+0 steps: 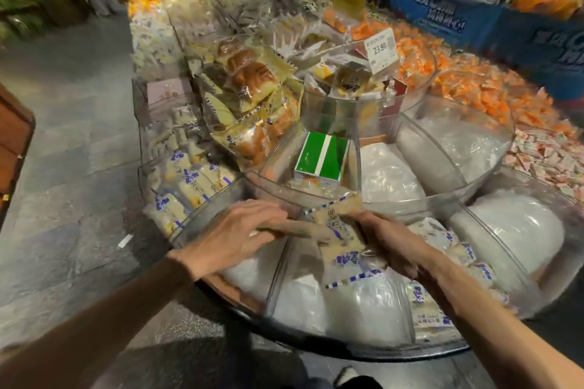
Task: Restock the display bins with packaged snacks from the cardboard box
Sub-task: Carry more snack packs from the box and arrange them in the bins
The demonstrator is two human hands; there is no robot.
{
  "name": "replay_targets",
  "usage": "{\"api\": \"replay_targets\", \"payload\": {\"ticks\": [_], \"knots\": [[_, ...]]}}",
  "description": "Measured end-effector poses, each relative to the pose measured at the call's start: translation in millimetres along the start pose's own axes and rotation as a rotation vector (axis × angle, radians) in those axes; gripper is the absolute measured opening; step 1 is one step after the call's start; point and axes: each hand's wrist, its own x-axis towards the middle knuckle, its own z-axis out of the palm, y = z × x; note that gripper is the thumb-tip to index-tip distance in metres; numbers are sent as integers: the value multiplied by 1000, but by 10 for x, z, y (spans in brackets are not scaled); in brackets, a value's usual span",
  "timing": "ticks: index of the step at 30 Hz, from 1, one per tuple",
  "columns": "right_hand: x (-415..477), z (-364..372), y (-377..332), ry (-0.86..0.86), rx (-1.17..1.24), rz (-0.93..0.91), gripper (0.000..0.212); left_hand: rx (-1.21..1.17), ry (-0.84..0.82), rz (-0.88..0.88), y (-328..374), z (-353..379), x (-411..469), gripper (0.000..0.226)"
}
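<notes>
I stand over a round display of clear plastic bins (278,275). My left hand (240,230) lies over a blurred snack packet (303,229), fingers stretched across it. My right hand (388,240) grips a white packet with blue print (339,246) above the near bin. More packets of the same kind (455,249) lie in the bin to the right. White padding (344,306) fills the near bins. No cardboard box for the stock shows clearly.
A green and white box (322,156) sits in the centre bin. Bread packets (252,85) pile up at the back left, orange snacks (493,95) at the right, beside a price tag (380,50). Grey floor (79,151) lies to the left.
</notes>
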Motion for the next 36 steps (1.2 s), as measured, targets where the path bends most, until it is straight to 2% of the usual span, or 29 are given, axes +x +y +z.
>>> {"api": "replay_targets", "payload": {"ticks": [1, 3, 5, 8, 10, 12, 16, 18, 21, 25, 28, 31, 33, 36], "knots": [[1, 127, 3, 5, -7, -8, 28, -93, -4, -140, -38, -113, -136, 38], [-13, 395, -8, 0, -4, -17, 19, -255, -30, -359, -152, -289, -398, 42], [-42, 685, -11, -17, 8, -6, 12, -420, -30, -454, -345, -423, -662, 49], [-147, 1128, -31, -43, -29, -52, 15, -530, -7, -495, -565, -604, -997, 51], [-165, 1400, -1, -56, -48, -45, 13, -586, 17, -503, -661, -704, -1193, 31], [-133, 1646, 76, -48, -33, -43, 25, -643, 48, -528, -733, -787, -1373, 19], [-172, 2172, 105, -34, 13, -26, 25, -789, 124, -615, -962, -930, -1743, 19], [-158, 2401, 113, -60, 30, -41, 20, -877, 141, -666, -1074, -994, -1885, 29], [-34, 2673, 147, -52, 17, -60, 61, -973, 97, -732, -1245, -1085, -2022, 38], [160, 3022, 71, -143, 169, -42, 30, -1069, 20, -825, -1585, -1215, -2107, 43], [405, 3226, -58, -185, 281, -12, 32, -1514, 150, -930, -1933, -1282, -2120, 58], [723, 3501, -231, -182, 355, 52, 24, -1928, 280, -886, -2251, -1316, -2108, 60], [1000, 3713, -349, -203, 390, 84, 28, -2061, 285, -757, -2481, -1381, -2054, 67], [1433, 4034, -515, -199, 420, 101, 35, -2231, 238, -598, -2908, -1524, -1844, 55]]}}
